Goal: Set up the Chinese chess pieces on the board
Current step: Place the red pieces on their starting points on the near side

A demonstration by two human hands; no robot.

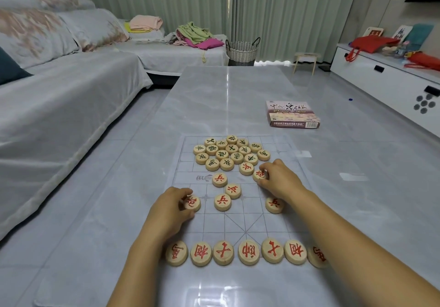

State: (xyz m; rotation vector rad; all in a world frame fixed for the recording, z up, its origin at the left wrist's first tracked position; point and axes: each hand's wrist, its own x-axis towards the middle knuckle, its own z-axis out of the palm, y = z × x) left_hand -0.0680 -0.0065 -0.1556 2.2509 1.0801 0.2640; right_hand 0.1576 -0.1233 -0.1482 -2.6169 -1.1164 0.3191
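A clear plastic chess board (238,223) lies on the grey table. Several red-lettered wooden discs form a row (247,252) along its near edge. My left hand (170,208) grips a red cannon piece (193,202) at the board's left. My right hand (278,179) pinches another red cannon piece (259,174) further out on the right. Several red soldier discs (222,202) lie scattered between my hands. A cluster of black-lettered pieces (232,152) sits at the board's far end.
The chess set's box (291,115) rests on the table (226,92) beyond the board to the right. A covered sofa (59,92) runs along the left. A woven basket (242,49) stands on the floor beyond the table, and a white cabinet (392,78) is at the right.
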